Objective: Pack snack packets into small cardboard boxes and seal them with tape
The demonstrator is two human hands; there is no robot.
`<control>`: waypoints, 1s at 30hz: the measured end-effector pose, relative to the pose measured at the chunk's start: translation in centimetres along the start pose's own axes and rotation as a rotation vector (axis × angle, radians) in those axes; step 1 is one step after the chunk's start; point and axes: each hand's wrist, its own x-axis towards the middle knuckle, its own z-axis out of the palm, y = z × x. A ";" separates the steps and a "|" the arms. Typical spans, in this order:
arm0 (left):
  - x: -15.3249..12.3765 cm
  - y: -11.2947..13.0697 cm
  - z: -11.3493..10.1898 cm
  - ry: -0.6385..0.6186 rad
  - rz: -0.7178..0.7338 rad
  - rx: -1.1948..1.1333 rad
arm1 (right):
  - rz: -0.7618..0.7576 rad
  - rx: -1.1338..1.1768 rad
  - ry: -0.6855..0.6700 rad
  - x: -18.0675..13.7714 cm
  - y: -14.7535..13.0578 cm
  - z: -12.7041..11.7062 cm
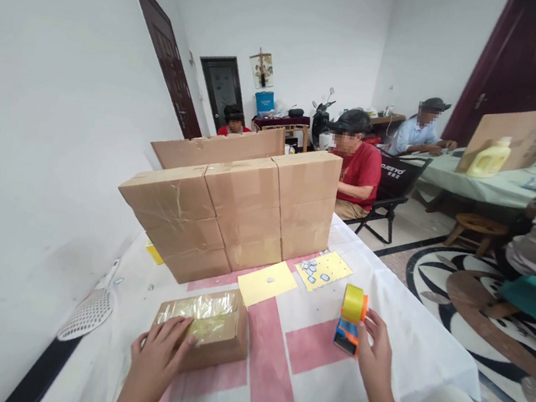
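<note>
A small cardboard box (237, 330) lies on the table just in front of me, with shiny clear tape across its top. My left hand (162, 346) rests on the top of this box near its front left corner, fingers stretched out. To the right, my right hand (377, 349) grips a tape dispenser (348, 329) by its right side. The dispenser is orange and blue and carries a roll of yellowish tape (353, 303). It is at the table's right side, apart from the box; whether it touches the cloth I cannot tell.
Stacked cardboard boxes (241, 210) form a wall behind the small box. Yellow sheets (266, 282) lie before them, one bearing small pieces (324, 277). A fly swatter (89, 316) is at the left. A person in red (364, 174) sits beyond the table.
</note>
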 end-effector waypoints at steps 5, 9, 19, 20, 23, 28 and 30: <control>0.1 0.0 0.1 -0.053 -0.015 0.000 | 0.055 0.029 0.007 0.2 1.1 0.3; -0.3 0.4 0.1 0.021 0.016 0.042 | 0.066 0.022 -0.004 0.8 1.5 0.3; -0.6 0.1 0.1 0.077 0.060 0.061 | 0.041 0.036 -0.257 3.3 1.0 0.2; -0.5 0.0 0.1 0.096 0.064 0.058 | 0.038 0.037 -0.280 3.5 1.2 0.1; -0.4 -0.3 0.5 0.173 0.072 0.061 | 0.013 0.042 -0.324 4.0 2.0 0.0; 0.1 -0.6 0.8 0.215 0.091 0.061 | -0.056 0.011 -0.355 4.0 1.7 0.3; 0.4 -0.7 0.6 0.190 0.091 0.052 | -0.067 0.037 -0.357 3.7 1.1 0.6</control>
